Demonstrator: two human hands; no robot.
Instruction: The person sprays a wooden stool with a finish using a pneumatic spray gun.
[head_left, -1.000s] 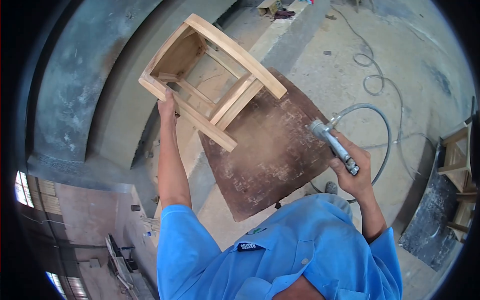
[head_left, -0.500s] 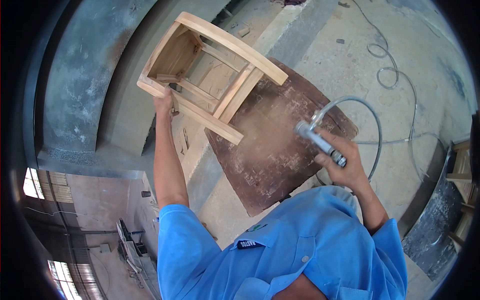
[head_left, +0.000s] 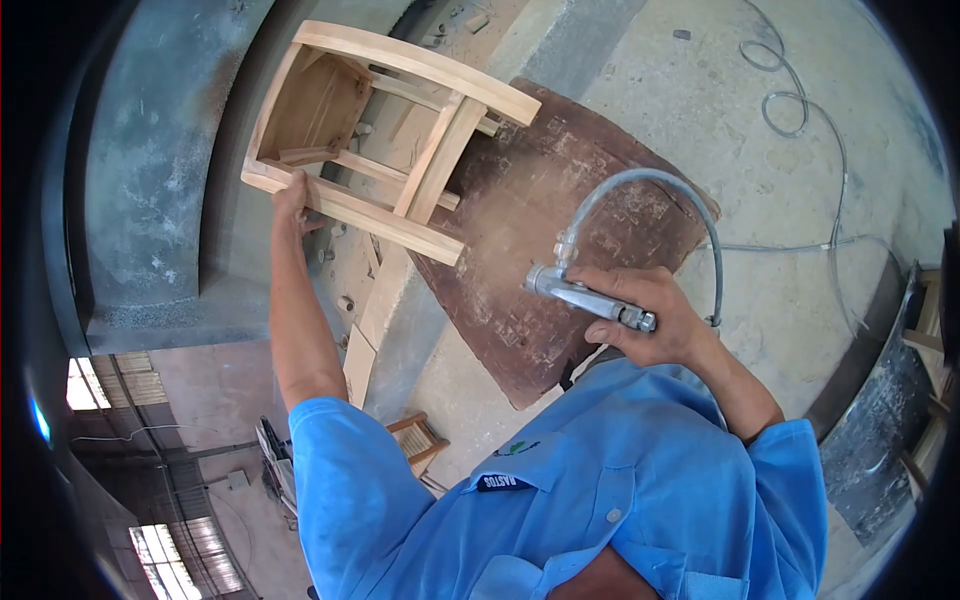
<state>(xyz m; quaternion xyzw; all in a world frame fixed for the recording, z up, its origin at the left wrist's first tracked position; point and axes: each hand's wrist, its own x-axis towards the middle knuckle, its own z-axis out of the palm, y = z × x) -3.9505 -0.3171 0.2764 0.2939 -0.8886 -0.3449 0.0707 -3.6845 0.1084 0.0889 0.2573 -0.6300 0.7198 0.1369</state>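
My left hand (head_left: 291, 203) grips the lower rail of a pale wooden stool frame (head_left: 385, 223), near its panelled end. The frame is tilted, with its legs pointing right over a dusty brown board (head_left: 625, 165). A metal spray gun (head_left: 575, 291) sits in my right hand (head_left: 660, 315), fingers wrapped round its body. Its nozzle end faces left, toward the leg ends, and stays apart from the wood. From the gun's fitting a grey hose (head_left: 650, 177) arches up and over to the right.
A thin hose (head_left: 840, 180) lies looped across the concrete floor (head_left: 690, 90). Large grey curved metal panels (head_left: 150, 150) stand at the left. Wooden scraps litter the ground behind the frame. Further wooden pieces (head_left: 925, 340) are at the right edge, and a small slatted wooden item (head_left: 417, 440) lies below my left arm.
My left hand has shifted the stool frame left and slightly up in view. The spray gun has moved left and slightly down, turning closer to level. The camera view has also shifted.
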